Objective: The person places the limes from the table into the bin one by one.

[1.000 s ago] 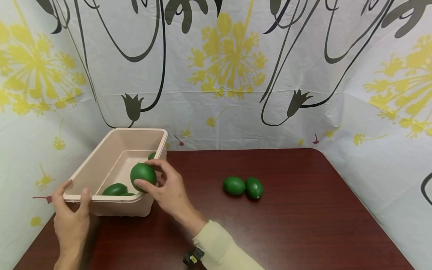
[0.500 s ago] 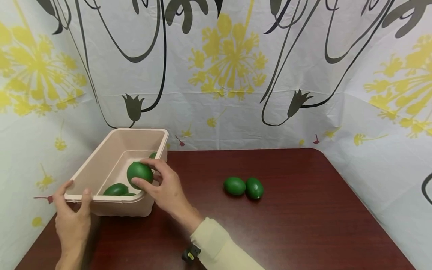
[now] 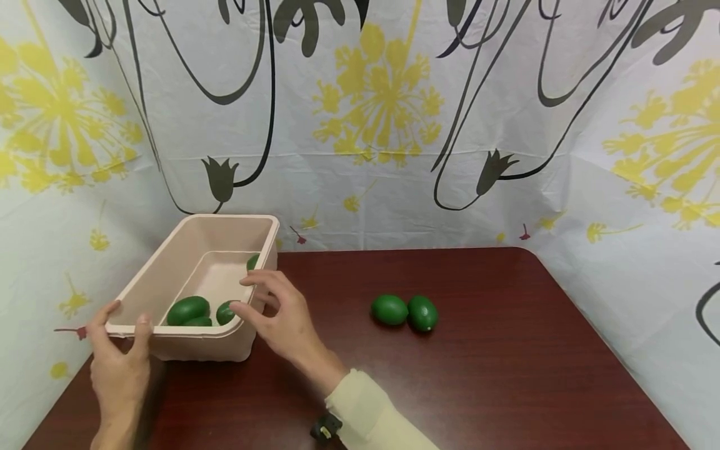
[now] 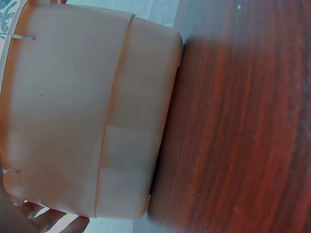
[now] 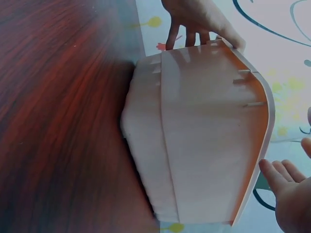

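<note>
In the head view, my left hand [image 3: 119,372] grips the near left corner of a beige plastic bin [image 3: 197,345], its thumb over the rim. Several green limes lie inside: one [image 3: 188,310] near the front wall, one [image 3: 198,322] partly hidden below it, one [image 3: 225,312] just by my right thumb, and one [image 3: 252,262] farther back, partly covered by the rim. My right hand [image 3: 289,322] hovers at the bin's right rim, thumb and fingers spread apart with nothing between them. Both wrist views show the bin's outer wall [image 4: 63,107].
Two more limes, a left one [image 3: 389,310] and a right one [image 3: 422,314], sit side by side on the dark red-brown table [image 3: 478,375]. A patterned white cloth [image 3: 360,206] hangs behind the table and at both sides.
My right hand has let go of the lime it held over the bin; its fingers have spread. A lime now shows low in the bin by the thumb. The left hand stays put.
</note>
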The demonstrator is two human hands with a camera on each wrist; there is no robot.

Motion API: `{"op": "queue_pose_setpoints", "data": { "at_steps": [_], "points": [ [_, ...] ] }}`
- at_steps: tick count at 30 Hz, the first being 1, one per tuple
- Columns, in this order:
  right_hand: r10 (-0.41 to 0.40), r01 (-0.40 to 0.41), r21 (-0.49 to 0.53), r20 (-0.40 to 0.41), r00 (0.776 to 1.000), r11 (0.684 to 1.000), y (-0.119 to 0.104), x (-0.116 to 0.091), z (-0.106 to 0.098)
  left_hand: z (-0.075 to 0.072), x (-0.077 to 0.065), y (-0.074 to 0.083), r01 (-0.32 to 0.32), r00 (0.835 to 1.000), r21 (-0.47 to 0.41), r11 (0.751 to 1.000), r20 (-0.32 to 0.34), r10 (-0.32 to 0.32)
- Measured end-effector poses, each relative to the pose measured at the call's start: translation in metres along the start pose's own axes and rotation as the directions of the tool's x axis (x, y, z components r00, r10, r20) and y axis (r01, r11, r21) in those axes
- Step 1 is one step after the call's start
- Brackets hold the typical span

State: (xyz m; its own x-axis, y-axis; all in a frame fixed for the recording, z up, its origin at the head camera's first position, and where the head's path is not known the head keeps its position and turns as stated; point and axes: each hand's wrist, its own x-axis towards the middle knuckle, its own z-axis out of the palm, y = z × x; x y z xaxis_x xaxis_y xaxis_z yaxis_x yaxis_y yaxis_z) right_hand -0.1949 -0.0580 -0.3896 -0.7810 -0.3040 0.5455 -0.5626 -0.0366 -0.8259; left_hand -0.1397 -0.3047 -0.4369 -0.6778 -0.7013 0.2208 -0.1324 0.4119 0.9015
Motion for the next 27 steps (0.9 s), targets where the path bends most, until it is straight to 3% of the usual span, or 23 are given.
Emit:
{"op": "queue_pose_setpoints", "data": {
  "at_steps": [10, 27],
  "points": [
    [-0.001, 0.000, -0.090, -0.009, 1.000, 0.996, 0.006, -0.004, -0.020, -0.003, 0.001, -0.002, 0.027, 1.000, 0.004, 1.000, -0.005, -0.027],
    [0.028, -0.044, -0.228, -0.073, 0.997, 0.973, 0.006, -0.022, -0.060, 0.000, 0.000, 0.001, 0.015, 1.000, -0.002, 1.000, -0.006, -0.015]
  ]
}}
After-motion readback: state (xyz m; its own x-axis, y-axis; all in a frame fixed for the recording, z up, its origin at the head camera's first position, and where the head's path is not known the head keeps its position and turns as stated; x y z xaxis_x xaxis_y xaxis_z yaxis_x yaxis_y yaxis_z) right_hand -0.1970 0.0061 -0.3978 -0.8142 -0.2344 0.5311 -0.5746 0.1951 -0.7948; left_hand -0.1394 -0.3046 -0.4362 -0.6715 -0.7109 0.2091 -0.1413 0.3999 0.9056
